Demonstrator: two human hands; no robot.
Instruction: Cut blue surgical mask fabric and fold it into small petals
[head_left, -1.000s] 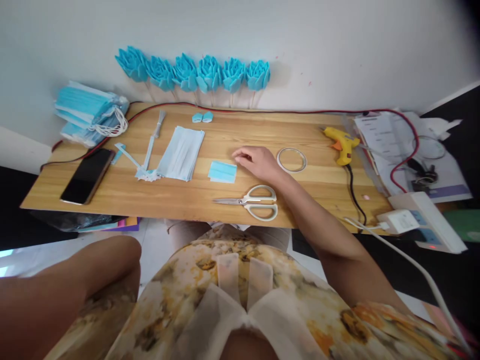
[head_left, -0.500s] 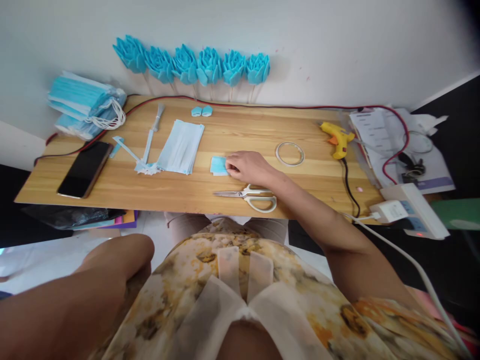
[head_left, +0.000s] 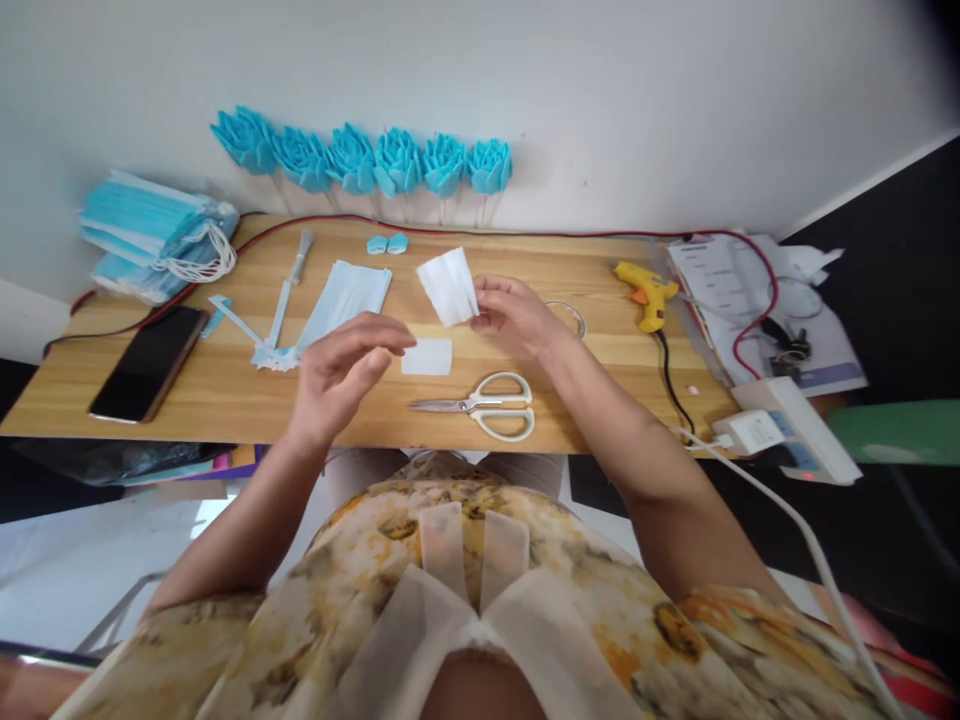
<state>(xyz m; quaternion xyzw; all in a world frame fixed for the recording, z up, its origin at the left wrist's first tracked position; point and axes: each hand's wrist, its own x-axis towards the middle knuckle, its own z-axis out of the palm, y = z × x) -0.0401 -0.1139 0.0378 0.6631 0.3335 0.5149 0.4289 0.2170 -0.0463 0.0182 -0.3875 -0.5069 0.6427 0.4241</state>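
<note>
View: head camera, wooden surface (head_left: 592, 375) against a wall
Right hand (head_left: 521, 318): fingers clamped on right edge of upper white sheet (head_left: 444, 285)
Upper white sheet: held tilted, beyond the lower one
Lower white sheet (head_left: 431, 357): flat on surface, just beside left fingertips
Left hand (head_left: 341, 375): holds nothing, thumb and fingers apart, partly over mask stack (head_left: 352, 290); contact with lower sheet, cannot tell
Scissors (head_left: 504, 407): on surface, nearer the body than lower sheet, blades pointing left
Tape roll (head_left: 579, 318): beyond right wrist, partly hidden
Glue gun (head_left: 646, 295): right side of surface
Phone (head_left: 150, 365): left end
Blue flowers (head_left: 397, 160): six, row along wall
</note>
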